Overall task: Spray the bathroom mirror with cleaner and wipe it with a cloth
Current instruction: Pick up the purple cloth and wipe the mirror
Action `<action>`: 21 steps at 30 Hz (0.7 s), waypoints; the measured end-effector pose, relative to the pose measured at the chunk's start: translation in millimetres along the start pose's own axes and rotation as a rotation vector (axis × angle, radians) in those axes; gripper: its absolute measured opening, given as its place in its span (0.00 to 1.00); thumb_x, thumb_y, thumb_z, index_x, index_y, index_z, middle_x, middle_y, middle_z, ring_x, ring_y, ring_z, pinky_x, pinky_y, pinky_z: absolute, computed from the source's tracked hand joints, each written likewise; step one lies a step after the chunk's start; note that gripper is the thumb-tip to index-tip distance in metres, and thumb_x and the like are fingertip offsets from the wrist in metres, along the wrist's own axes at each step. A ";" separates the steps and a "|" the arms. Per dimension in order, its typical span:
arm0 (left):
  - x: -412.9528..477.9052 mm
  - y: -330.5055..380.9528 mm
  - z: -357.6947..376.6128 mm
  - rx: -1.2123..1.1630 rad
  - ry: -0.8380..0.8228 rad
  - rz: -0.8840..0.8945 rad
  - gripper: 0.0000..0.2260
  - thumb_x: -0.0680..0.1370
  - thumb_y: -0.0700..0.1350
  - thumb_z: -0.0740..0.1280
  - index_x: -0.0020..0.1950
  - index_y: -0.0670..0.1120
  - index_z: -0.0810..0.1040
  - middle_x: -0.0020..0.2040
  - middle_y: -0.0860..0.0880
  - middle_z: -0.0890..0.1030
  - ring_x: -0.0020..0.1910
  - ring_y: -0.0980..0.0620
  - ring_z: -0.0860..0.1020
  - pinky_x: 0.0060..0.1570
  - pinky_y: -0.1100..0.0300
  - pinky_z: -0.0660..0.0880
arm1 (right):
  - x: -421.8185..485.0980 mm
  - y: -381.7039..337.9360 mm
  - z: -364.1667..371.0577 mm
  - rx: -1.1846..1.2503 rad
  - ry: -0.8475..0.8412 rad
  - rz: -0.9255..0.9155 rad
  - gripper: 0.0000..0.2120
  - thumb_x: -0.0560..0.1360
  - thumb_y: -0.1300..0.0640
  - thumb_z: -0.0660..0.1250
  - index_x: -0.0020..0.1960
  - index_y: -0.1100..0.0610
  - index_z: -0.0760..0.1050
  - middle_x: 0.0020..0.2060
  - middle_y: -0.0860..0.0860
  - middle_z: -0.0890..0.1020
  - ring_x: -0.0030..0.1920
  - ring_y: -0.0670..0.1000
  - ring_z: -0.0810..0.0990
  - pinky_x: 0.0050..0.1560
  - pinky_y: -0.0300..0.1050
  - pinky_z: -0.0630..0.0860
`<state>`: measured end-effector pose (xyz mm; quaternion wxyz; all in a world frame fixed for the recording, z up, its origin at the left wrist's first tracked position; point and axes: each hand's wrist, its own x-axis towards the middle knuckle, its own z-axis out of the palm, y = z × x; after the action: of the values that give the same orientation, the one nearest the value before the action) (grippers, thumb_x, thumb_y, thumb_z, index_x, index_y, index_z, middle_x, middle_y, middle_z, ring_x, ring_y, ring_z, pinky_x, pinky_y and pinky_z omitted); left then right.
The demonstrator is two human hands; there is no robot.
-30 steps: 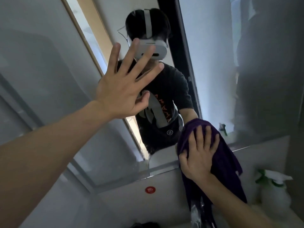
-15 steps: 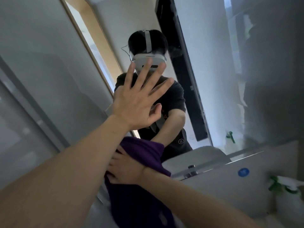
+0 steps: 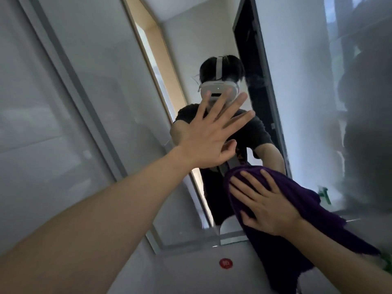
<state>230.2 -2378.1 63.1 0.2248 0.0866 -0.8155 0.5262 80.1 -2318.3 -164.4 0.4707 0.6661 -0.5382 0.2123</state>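
The right hand [image 3: 265, 205], fingers flat and apart, presses the cloth [image 3: 301, 200] on the mirror [image 3: 303, 85] near its bottom edge, swept right from beneath the left hand [image 3: 212, 136], which stays splayed higher up. Wiping is under way.

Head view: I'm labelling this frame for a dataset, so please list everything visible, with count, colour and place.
mirror: one, grey-framed, fills most of the view
cloth: one, purple, against the mirror's lower right, hanging past its bottom edge
sprayer reflection: one, green trigger, low right in the mirror
reflected person: one, dark shirt, white headset, mid mirror
sticker: one, red, on the wall below the mirror
wall: one, pale grey, below the mirror
left hand: one, fingers spread, against the mirror's middle
right hand: one, fingers straight, pressing the cloth
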 end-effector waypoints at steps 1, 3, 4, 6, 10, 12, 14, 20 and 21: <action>-0.7 -4.2 -4.2 -0.011 0.000 0.020 0.32 0.78 0.55 0.58 0.82 0.51 0.57 0.83 0.42 0.54 0.82 0.38 0.50 0.75 0.32 0.51 | 0.8 -0.3 -1.8 0.006 -0.010 0.006 0.42 0.74 0.42 0.62 0.83 0.51 0.49 0.83 0.49 0.51 0.83 0.54 0.44 0.80 0.63 0.38; -5.5 -25.1 -15.5 0.010 0.036 0.011 0.33 0.78 0.54 0.59 0.82 0.50 0.58 0.83 0.41 0.54 0.82 0.39 0.51 0.77 0.34 0.49 | 7.9 -1.1 -8.0 0.022 -0.022 0.026 0.42 0.73 0.43 0.63 0.83 0.52 0.53 0.82 0.49 0.54 0.83 0.54 0.44 0.80 0.63 0.39; -10.5 -39.5 -21.3 0.033 0.062 -0.026 0.33 0.77 0.54 0.60 0.82 0.50 0.58 0.83 0.40 0.55 0.82 0.38 0.52 0.78 0.35 0.47 | 14.2 -2.4 -11.1 0.036 -0.011 0.044 0.42 0.72 0.44 0.63 0.83 0.52 0.55 0.82 0.49 0.56 0.83 0.54 0.45 0.80 0.64 0.40; -26.4 -73.0 -29.6 0.091 0.080 -0.107 0.33 0.77 0.54 0.61 0.82 0.50 0.59 0.82 0.39 0.56 0.81 0.36 0.53 0.78 0.37 0.42 | 34.7 -11.7 -17.3 0.069 0.030 0.092 0.41 0.71 0.45 0.64 0.82 0.53 0.59 0.82 0.51 0.59 0.83 0.55 0.46 0.79 0.66 0.41; -50.2 -109.2 -25.4 0.180 0.018 -0.147 0.32 0.78 0.54 0.57 0.82 0.50 0.56 0.82 0.38 0.55 0.80 0.31 0.51 0.76 0.32 0.46 | 89.8 -44.7 -23.8 0.151 0.131 0.104 0.37 0.74 0.43 0.63 0.80 0.54 0.61 0.81 0.52 0.61 0.82 0.57 0.53 0.79 0.66 0.41; -47.6 -104.5 -16.4 0.186 0.031 -0.173 0.32 0.77 0.52 0.57 0.82 0.48 0.59 0.81 0.36 0.57 0.79 0.28 0.52 0.74 0.29 0.48 | 113.6 -60.7 -23.2 0.174 0.166 0.058 0.38 0.74 0.42 0.66 0.80 0.54 0.62 0.80 0.53 0.64 0.81 0.58 0.56 0.79 0.65 0.41; -44.8 -99.0 -6.7 0.166 0.081 -0.215 0.32 0.75 0.50 0.59 0.80 0.47 0.63 0.80 0.34 0.59 0.78 0.27 0.54 0.73 0.28 0.49 | 133.0 -76.6 -20.7 0.183 0.194 0.005 0.40 0.71 0.41 0.71 0.79 0.55 0.65 0.79 0.54 0.66 0.80 0.59 0.57 0.79 0.64 0.40; -44.3 -100.5 1.7 0.139 0.173 -0.232 0.35 0.71 0.51 0.63 0.79 0.46 0.65 0.78 0.33 0.62 0.77 0.26 0.56 0.72 0.27 0.49 | 192.9 -138.8 -24.7 0.141 0.112 -0.098 0.40 0.68 0.39 0.75 0.75 0.55 0.72 0.75 0.53 0.73 0.76 0.58 0.70 0.77 0.61 0.42; -44.1 -100.0 1.9 0.135 0.174 -0.232 0.35 0.71 0.51 0.63 0.79 0.46 0.66 0.78 0.32 0.63 0.77 0.25 0.56 0.72 0.27 0.49 | 202.6 -150.7 -26.6 0.124 0.086 -0.105 0.39 0.68 0.38 0.75 0.74 0.54 0.74 0.74 0.51 0.75 0.75 0.56 0.72 0.76 0.61 0.43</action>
<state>306.5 -2427.2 124.1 0.3477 0.1493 -0.7401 0.5559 291.2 -2403.7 -52.1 0.4617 0.7115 -0.4676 0.2489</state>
